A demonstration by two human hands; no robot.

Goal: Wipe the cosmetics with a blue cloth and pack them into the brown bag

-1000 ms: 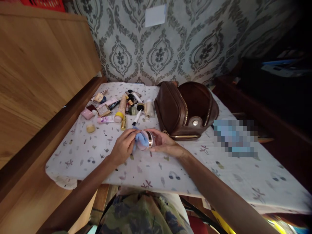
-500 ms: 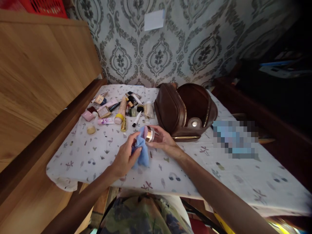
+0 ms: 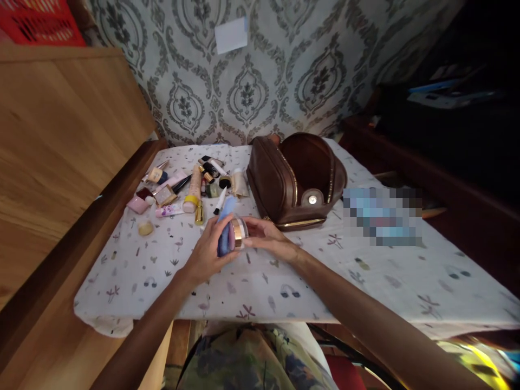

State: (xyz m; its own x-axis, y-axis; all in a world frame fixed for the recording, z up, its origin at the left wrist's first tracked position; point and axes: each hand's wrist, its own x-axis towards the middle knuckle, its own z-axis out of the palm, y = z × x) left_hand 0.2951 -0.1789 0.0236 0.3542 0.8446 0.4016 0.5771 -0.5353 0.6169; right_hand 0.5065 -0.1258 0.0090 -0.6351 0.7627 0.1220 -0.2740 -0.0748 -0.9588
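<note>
While the right hand (image 3: 270,238) grips the jar (image 3: 238,234), the left hand (image 3: 206,253) holds cloth (image 3: 223,244) against it: apparently wiping; next stroke needs steady support.

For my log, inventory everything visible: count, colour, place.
jar: one, pink-copper, front centre
cloth: one, blue, against jar
bag: one, brown, on tablecloth
cosmetics: many, mixed colours, left of bag
tablecloth: one, white patterned, centre
blurred patch: one, bluish, right of bag
basket: one, red, top left
wooden panel: one, brown, left
wall: one, grey patterned, back
card: one, white, on wall
left hand: one, on cloth
right hand: one, on jar
lap: one, green patterned, bottom
</note>
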